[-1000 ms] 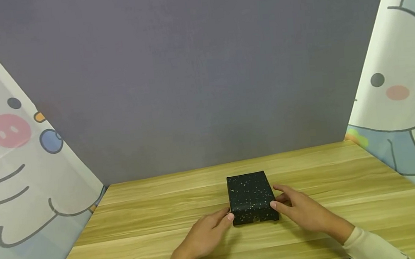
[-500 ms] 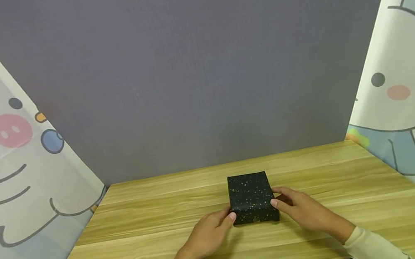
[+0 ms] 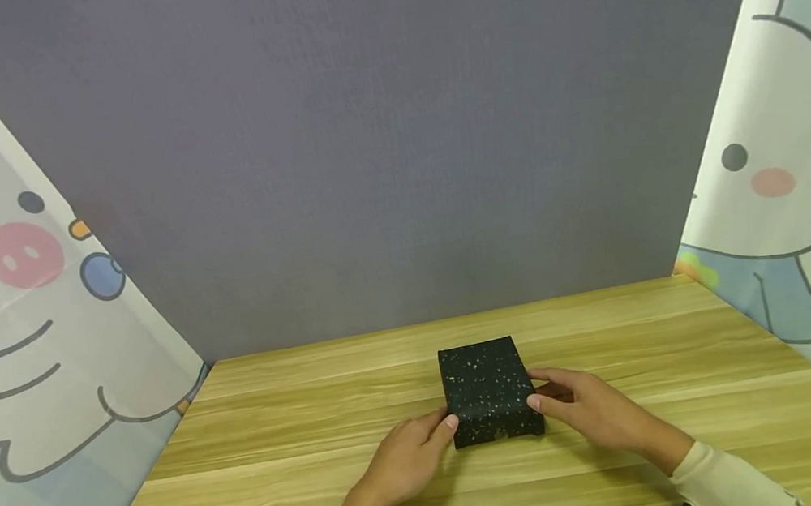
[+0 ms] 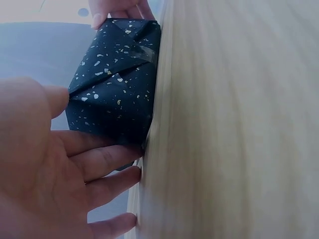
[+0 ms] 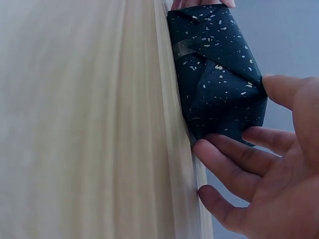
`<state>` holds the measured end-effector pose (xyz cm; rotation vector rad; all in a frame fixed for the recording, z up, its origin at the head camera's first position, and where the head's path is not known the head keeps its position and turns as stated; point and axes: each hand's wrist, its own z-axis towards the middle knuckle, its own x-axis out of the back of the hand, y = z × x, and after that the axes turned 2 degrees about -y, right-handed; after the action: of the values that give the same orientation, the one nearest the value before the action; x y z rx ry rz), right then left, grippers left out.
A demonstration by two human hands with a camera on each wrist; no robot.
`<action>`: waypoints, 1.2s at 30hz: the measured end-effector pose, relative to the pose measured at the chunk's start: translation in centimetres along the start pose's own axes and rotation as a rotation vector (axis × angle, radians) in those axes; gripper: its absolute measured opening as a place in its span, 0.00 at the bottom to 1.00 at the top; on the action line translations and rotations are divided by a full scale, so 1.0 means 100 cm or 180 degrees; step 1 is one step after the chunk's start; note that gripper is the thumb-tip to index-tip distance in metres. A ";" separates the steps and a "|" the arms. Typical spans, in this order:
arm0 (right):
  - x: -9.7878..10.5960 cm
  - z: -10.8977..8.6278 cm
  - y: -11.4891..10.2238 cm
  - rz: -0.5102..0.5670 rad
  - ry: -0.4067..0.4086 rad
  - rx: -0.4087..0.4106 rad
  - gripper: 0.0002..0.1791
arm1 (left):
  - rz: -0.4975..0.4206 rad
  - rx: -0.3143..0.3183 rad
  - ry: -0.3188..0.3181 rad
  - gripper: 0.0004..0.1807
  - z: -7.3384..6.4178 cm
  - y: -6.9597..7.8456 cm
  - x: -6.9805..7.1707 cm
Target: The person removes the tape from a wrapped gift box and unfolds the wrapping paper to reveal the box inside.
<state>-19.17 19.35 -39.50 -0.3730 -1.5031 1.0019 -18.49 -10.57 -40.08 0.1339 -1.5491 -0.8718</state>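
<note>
A flat box wrapped in black paper with pale specks point(image 3: 487, 383) lies on the wooden table, right of the middle in the head view. My left hand point(image 3: 407, 460) holds its left side near the front corner, thumb at the front edge and fingers along the side. On the opposite side my right hand point(image 3: 593, 412) holds it in the same way, thumb tip on the front right corner. Folded paper and a strip of clear tape point(image 4: 144, 54) show on the wrapped box's end in the left wrist view. In the right wrist view, lower fingertips point(image 5: 207, 191) rest at the table.
The light wooden table point(image 3: 283, 428) spreads out around the box. Behind it stands a grey panel point(image 3: 395, 148). Cartoon-printed curtains point(image 3: 40, 337) border the left and right sides. A small dark object shows beside the right sleeve point(image 3: 728, 478) at the bottom edge.
The wrapped box has shifted slightly left and towards me and turned a little, its far end swinging left. My right fingers have come in along its side. Both hands stay on it.
</note>
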 end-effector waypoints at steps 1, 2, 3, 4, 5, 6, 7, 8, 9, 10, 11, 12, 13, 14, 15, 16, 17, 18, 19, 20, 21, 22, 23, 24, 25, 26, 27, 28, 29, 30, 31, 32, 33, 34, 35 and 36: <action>0.000 0.000 0.000 0.0023 -0.0003 -0.0011 0.35 | -0.0021 0.0010 -0.0010 0.39 0.000 0.000 0.000; 0.000 0.000 0.000 0.0042 -0.0004 -0.0020 0.35 | -0.0046 0.0023 -0.0020 0.39 0.001 -0.001 -0.001; 0.000 -0.001 0.000 0.0060 -0.0005 -0.0024 0.35 | -0.0063 0.0031 -0.0021 0.40 0.001 -0.001 -0.001; 0.000 -0.001 -0.001 0.0065 -0.0002 -0.0027 0.35 | -0.0087 0.0033 -0.0018 0.40 0.001 -0.001 -0.001; 0.000 -0.001 -0.001 0.0072 0.0000 -0.0029 0.35 | -0.0123 0.0036 -0.0014 0.40 0.001 -0.001 -0.001; 0.000 -0.001 -0.001 0.0075 0.0002 -0.0023 0.35 | -0.0162 0.0040 -0.0010 0.40 0.001 -0.001 -0.001; 0.000 -0.001 -0.001 0.0084 0.0007 -0.0020 0.35 | -0.0205 0.0047 -0.0006 0.41 0.001 -0.002 -0.001; -0.001 -0.001 -0.001 0.0089 0.0015 -0.0017 0.35 | -0.0248 0.0056 -0.0006 0.41 0.001 -0.002 -0.001; -0.001 0.000 -0.002 0.0093 0.0029 -0.0013 0.35 | -0.0283 0.0061 0.0000 0.41 0.001 -0.002 -0.001; -0.001 0.000 -0.002 0.0095 0.0034 0.0006 0.34 | -0.0326 0.0069 -0.0002 0.41 0.001 -0.002 -0.001; -0.002 0.000 -0.002 0.0108 0.0046 0.0009 0.34 | -0.0363 0.0073 -0.0007 0.42 0.001 -0.002 -0.001; -0.002 0.000 -0.002 0.0119 0.0049 0.0032 0.34 | -0.0388 0.0073 -0.0010 0.42 0.001 -0.002 -0.001; -0.002 0.000 -0.003 0.0135 0.0060 0.0028 0.34 | -0.0415 0.0065 -0.0008 0.42 0.001 -0.002 -0.001; -0.002 0.000 -0.003 0.0133 0.0065 0.0028 0.34 | -0.0441 0.0050 -0.0005 0.42 0.001 -0.002 -0.001; -0.003 0.000 -0.003 0.0139 0.0069 0.0029 0.34 | -0.0470 0.0033 0.0001 0.41 0.001 -0.002 -0.001; -0.003 0.000 -0.003 0.0139 0.0063 0.0028 0.34 | -0.0501 0.0019 0.0002 0.41 0.001 -0.002 -0.001; -0.003 0.000 -0.003 0.0143 0.0069 0.0011 0.34 | -0.0531 -0.0001 0.0008 0.41 0.001 -0.002 0.000; -0.003 0.000 -0.002 0.0138 0.0063 0.0015 0.34 | -0.0554 -0.0021 0.0018 0.40 0.001 -0.002 0.000; -0.003 0.000 -0.002 0.0136 0.0065 0.0000 0.34 | -0.0581 -0.0035 0.0029 0.40 0.001 -0.002 0.000; -0.003 0.000 -0.002 0.0133 0.0060 0.0006 0.34 | -0.0597 -0.0045 0.0039 0.39 0.002 -0.002 0.000; -0.003 0.000 -0.002 0.0143 0.0057 0.0018 0.34 | -0.0606 -0.0049 0.0052 0.39 0.001 -0.002 0.000; -0.003 0.000 -0.002 0.0144 0.0050 0.0030 0.34 | -0.0607 -0.0050 0.0061 0.39 0.002 -0.003 -0.001; -0.003 0.001 -0.002 0.0153 0.0043 0.0033 0.34 | -0.0610 -0.0047 0.0069 0.39 0.002 -0.003 -0.001; -0.003 0.001 -0.002 0.0170 0.0031 0.0035 0.33 | -0.0615 -0.0042 0.0074 0.39 0.002 -0.003 -0.001; -0.003 0.001 -0.002 0.0183 0.0031 0.0029 0.33 | -0.0630 -0.0036 0.0076 0.39 0.002 -0.003 -0.001; -0.003 0.001 -0.002 0.0207 0.0029 0.0021 0.33 | -0.0642 -0.0030 0.0075 0.39 0.003 -0.004 -0.001; -0.003 0.001 -0.001 0.0227 0.0032 0.0011 0.32 | -0.0665 -0.0028 0.0071 0.39 0.003 -0.004 -0.001; -0.003 0.001 -0.001 0.0249 0.0040 -0.0006 0.32 | -0.0688 -0.0031 0.0066 0.39 0.003 -0.004 -0.001; -0.003 0.002 -0.001 0.0267 0.0057 -0.0023 0.32 | -0.0716 -0.0033 0.0066 0.39 0.004 -0.004 -0.001; -0.003 0.002 -0.001 0.0276 0.0077 -0.0020 0.32 | -0.0747 -0.0040 0.0065 0.39 0.004 -0.005 -0.001; -0.003 0.002 -0.001 0.0289 0.0099 -0.0019 0.32 | -0.0770 -0.0051 0.0068 0.39 0.004 -0.005 -0.001; -0.004 0.002 -0.001 0.0322 0.0109 -0.0014 0.32 | -0.0788 -0.0063 0.0070 0.38 0.004 -0.004 -0.001; -0.004 0.002 -0.001 0.0351 0.0122 -0.0009 0.32 | -0.0815 -0.0080 0.0070 0.38 0.004 -0.004 -0.001; -0.004 0.002 -0.001 0.0391 0.0128 -0.0009 0.33 | -0.0826 -0.0093 0.0082 0.37 0.004 -0.004 -0.001; -0.004 0.002 -0.001 0.0428 0.0131 -0.0011 0.34 | -0.0842 -0.0107 0.0089 0.37 0.004 -0.004 -0.001; -0.004 0.003 -0.001 0.0477 0.0123 -0.0016 0.34 | -0.0857 -0.0122 0.0096 0.36 0.004 -0.004 -0.001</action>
<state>-19.28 18.85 -39.65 -0.5119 -1.4595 1.1025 -19.05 -10.64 -40.39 0.3322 -1.5062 -1.1048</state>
